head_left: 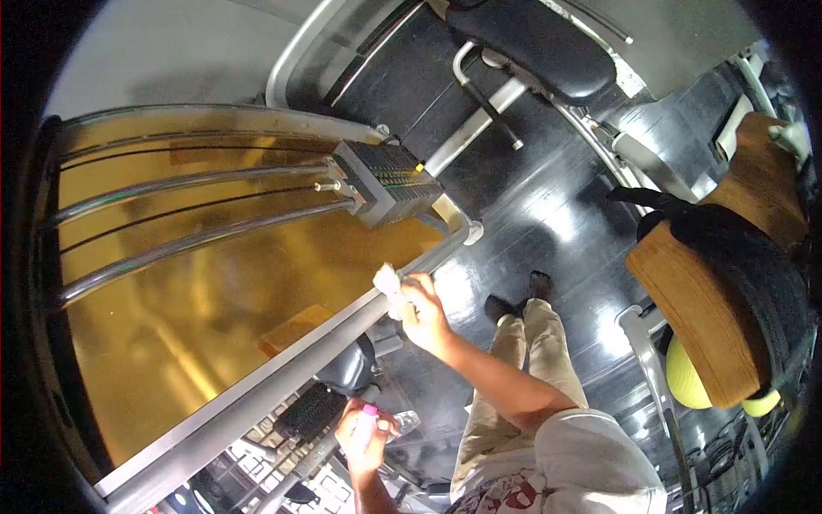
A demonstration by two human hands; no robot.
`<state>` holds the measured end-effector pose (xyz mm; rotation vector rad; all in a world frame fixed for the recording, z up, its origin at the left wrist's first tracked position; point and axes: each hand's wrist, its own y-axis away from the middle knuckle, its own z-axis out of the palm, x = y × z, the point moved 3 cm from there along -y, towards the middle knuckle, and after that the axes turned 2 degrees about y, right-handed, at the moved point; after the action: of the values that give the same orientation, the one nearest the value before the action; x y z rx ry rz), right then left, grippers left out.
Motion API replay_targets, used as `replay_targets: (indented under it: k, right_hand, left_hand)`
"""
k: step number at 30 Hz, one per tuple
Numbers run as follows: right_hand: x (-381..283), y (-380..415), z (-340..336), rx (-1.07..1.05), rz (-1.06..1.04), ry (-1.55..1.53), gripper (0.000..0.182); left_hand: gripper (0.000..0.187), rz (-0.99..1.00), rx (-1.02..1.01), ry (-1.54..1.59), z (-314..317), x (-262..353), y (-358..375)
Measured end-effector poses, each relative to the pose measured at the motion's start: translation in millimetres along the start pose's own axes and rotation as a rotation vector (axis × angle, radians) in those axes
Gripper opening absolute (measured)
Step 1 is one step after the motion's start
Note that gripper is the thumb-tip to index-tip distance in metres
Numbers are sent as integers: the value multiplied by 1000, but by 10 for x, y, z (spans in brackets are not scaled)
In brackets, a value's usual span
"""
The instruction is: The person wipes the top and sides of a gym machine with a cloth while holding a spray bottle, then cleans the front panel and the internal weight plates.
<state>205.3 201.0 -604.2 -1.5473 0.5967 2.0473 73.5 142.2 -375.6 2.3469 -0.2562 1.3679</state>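
Note:
My right hand [424, 317] is closed around a crumpled white cloth [388, 280], which overlaps the grey metal rail [317, 347] of a weight machine. Lower down, my left hand [361, 437] grips a clear bottle [404, 423] with a pink top; my fingers cover much of it. Behind the rail is a large golden-tinted panel [197, 283]. The machine's dark weight stack [390, 184], with guide rods running off to the left, sits just beyond my right hand.
A black padded bench [539, 47] stands at the top. To the right is a brown and black padded seat [702, 317] with a yellow-green rounded part [685, 373] below it. Dark glossy flooring [514, 206] runs between the machines, under my feet.

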Motion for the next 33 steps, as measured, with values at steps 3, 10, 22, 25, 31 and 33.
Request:
replay_targets:
  k: [3,10,22,25,31,33]
  right_hand:
    - [683,-140,-217,-7,20,211,27]
    - [3114,-341,-713,-58,826,278,23]
    - [1565,-104,-381,60,136,135,25]
    - [2822,-265,-580,213,334,353,22]
    - [4135,-538,-918,14,785,636,29]
    - [3599,-477,-802,58,700,436,29]
  left_hand:
    - [10,-64,42,-2,42,-270,-48]
    - [14,-30,-66,-114,533,-957,-284]
    - [20,-92,10,-49,513,-1279,-313]
    - [17,-138,40,-25,564,-1310,-362]
    - [17,-286,41,3,575,-1607,-278]
    - [17,-322,44,1,565,-1665,-213]
